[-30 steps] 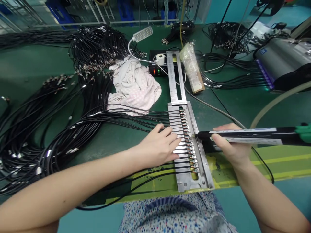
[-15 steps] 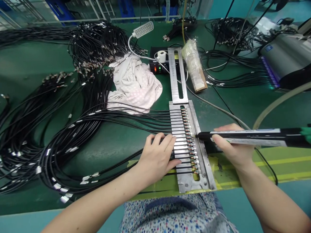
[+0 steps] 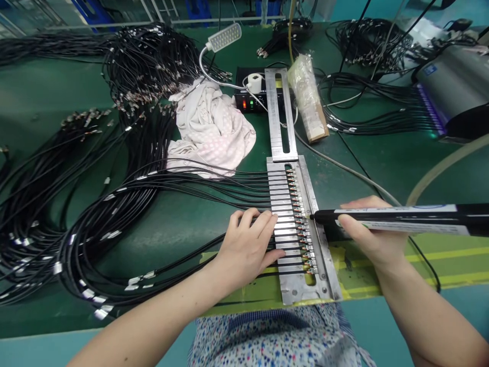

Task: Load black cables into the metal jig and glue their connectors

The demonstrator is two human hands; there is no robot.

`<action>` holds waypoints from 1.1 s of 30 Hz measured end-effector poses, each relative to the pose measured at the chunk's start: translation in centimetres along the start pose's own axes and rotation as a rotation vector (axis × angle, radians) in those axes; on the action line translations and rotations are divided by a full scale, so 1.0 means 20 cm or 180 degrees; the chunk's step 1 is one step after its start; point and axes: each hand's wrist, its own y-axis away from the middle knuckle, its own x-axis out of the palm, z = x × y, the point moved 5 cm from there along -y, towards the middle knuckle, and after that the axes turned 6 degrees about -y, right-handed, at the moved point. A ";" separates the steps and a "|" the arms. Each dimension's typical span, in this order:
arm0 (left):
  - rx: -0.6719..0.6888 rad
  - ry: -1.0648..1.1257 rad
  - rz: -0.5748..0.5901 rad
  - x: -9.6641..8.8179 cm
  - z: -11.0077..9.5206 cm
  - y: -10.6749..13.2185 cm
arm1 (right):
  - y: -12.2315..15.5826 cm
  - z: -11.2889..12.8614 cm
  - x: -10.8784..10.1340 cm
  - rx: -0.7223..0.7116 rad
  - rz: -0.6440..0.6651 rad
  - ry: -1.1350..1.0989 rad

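A metal comb fixture [image 3: 324,244] lies on the green bench with a row of several black cables [image 3: 229,186] laid across its slots, their small connector tips [image 3: 300,214] lined up down the middle. My left hand [image 3: 248,250] rests flat on the cables at the fixture's left edge, fingers stretched out. My right hand [image 3: 372,237] is wrapped round a long black pen-shaped tool [image 3: 401,218] held level, its tip touching a connector about halfway down the row.
Big bundles of black cables [image 3: 87,204] cover the left of the bench. Behind the fixture stand a second slotted metal bar [image 3: 281,114], a pale cloth [image 3: 212,130], a small black box with lights [image 3: 250,99], a gooseneck lamp [image 3: 225,36] and a plastic-wrapped pack [image 3: 307,102]. A grey machine [image 3: 454,92] sits at right.
My left hand slid back from the fixture's slots onto the cables at its left edge. The tool tip stays at the connector row; the view shifted slightly.
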 end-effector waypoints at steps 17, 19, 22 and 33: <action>0.0022 -0.0018 -0.0061 0.01 0.00 0.00 | 0.00 -0.01 -0.01 -0.0036 -0.0097 0.0080; 0.0014 -0.0010 -0.0060 0.01 0.00 0.00 | 0.01 -0.03 -0.02 -0.0047 -0.0217 0.0015; 0.0026 -0.0009 -0.0076 0.01 0.00 0.00 | 0.03 -0.07 -0.04 0.0075 -0.0431 -0.0243; 0.0159 -0.0054 -0.0154 -0.01 -0.01 0.01 | 0.01 0.02 -0.03 -0.0181 0.0018 -0.0180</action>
